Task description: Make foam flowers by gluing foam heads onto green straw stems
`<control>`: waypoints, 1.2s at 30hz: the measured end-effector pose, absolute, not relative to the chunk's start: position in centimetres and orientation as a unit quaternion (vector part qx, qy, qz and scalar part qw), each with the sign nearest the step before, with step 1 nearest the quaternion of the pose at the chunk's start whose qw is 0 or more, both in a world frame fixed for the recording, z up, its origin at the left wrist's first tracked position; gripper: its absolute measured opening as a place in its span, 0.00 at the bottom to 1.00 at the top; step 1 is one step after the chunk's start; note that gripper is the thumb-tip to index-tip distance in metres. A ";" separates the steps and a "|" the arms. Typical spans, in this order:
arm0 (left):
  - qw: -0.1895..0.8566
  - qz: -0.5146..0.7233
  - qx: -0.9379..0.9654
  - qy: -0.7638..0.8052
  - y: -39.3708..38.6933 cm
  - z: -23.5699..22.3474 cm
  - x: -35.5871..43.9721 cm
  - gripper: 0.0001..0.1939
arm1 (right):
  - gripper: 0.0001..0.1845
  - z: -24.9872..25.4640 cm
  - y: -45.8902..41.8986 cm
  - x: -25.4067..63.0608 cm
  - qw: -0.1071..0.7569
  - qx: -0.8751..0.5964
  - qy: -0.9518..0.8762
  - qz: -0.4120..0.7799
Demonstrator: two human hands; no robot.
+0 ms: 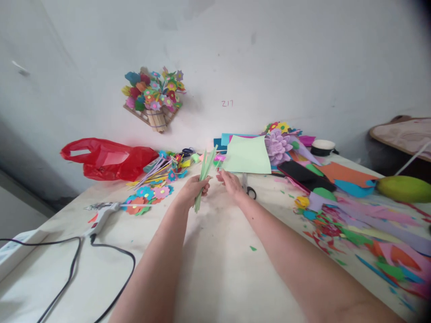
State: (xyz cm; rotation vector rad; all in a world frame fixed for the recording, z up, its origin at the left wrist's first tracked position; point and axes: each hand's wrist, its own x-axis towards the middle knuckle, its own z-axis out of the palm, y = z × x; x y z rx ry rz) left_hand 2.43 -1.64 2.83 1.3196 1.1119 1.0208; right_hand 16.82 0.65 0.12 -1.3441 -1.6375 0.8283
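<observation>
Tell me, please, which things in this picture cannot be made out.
In the head view:
Pale green strips: exact count, hidden by overlap and the left hand.
Right hand: whether it touches anything; too small and blurred.
White power strip: cut off by the left edge.
Red bag: any contents, hidden by plastic.
</observation>
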 end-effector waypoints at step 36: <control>0.551 0.340 0.563 0.515 -2.4 1.7 3.9 0.14 | 0.17 0.8 -0.6 14.5 0.536 -0.347 -0.575 0.511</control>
